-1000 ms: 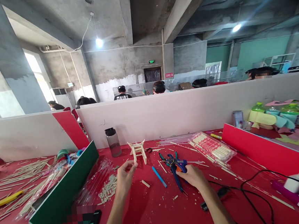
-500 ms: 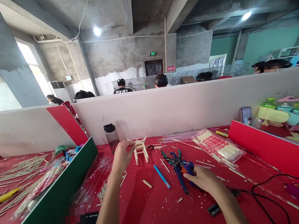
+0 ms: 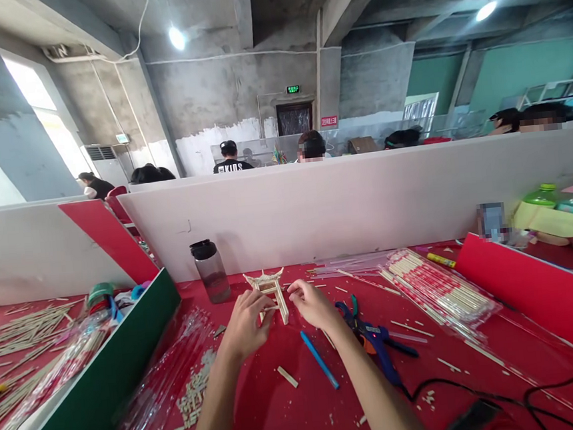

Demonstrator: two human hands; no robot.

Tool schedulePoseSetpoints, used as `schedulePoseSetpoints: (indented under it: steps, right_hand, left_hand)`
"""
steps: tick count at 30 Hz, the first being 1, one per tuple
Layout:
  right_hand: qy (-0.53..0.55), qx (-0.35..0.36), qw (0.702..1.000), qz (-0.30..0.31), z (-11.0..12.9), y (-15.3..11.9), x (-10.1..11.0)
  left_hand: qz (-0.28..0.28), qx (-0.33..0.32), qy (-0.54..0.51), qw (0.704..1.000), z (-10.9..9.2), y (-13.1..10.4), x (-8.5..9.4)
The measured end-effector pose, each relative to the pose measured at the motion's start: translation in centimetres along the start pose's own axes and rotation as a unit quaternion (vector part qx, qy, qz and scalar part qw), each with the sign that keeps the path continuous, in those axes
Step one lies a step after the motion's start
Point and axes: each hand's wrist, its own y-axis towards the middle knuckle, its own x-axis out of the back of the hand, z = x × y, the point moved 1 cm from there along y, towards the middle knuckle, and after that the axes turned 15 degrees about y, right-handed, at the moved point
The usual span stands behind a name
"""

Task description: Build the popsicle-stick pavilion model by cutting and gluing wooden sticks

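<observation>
A small frame of pale wooden sticks (image 3: 282, 302), with a flared top, stands on the red table. My left hand (image 3: 247, 319) is at its left side, fingers bent around a leg or a short stick there. My right hand (image 3: 311, 303) is just right of the frame, fingers curled but apart, with nothing visible between them. A blue glue gun (image 3: 378, 341) lies to the right with its cord, beside pliers with green-tipped handles (image 3: 353, 305). Nearer me lie a blue pen (image 3: 320, 360) and a short light wood piece (image 3: 287, 377).
A dark-lidded bottle (image 3: 211, 272) stands behind my left hand. Green (image 3: 95, 379) and red (image 3: 539, 300) dividers flank the workspace. Packs of sticks (image 3: 438, 285) lie to the right, cut bits (image 3: 196, 393) to the left. People sit beyond the white partition (image 3: 316, 206).
My right hand has let go of the glue gun and moved left to the wooden frame. My left hand has shifted lower on the frame. The camera view has moved a little.
</observation>
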Motion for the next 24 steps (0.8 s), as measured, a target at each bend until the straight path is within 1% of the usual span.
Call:
schedulePoseSetpoints:
  steps: [2,4,9,13,16,20,24]
  right_hand:
    - [0.018,-0.015,1.0,0.008,-1.3,1.0,-1.2]
    - [0.036,-0.022,0.999,0.017,-2.1,1.5,-1.9]
    - [0.076,-0.041,0.996,0.008,-3.3,2.1,-2.6]
    - [0.098,-0.055,0.994,0.007,-3.6,2.2,-2.9]
    - [0.114,-0.063,0.991,0.012,-3.4,2.2,-2.9]
    - [0.122,-0.077,0.989,0.015,-3.2,2.1,-2.7]
    - [0.121,-0.085,0.989,0.017,-3.5,2.1,-2.7]
  left_hand:
    - [0.007,-0.006,-0.008,1.0,-0.2,-0.2,-0.4]
    - [0.012,-0.009,-0.021,1.0,-0.2,-0.4,-0.8]
    - [0.015,0.0,-0.042,0.999,-0.1,-0.8,-2.4]
    - [0.007,0.021,-0.064,0.998,0.0,-1.1,-3.4]
    - [0.001,0.04,-0.083,0.996,0.1,-1.2,-3.8]
    - [-0.003,0.045,-0.098,0.994,0.1,-0.9,-3.7]
    - [0.003,0.038,-0.088,0.995,-0.1,-0.6,-3.6]
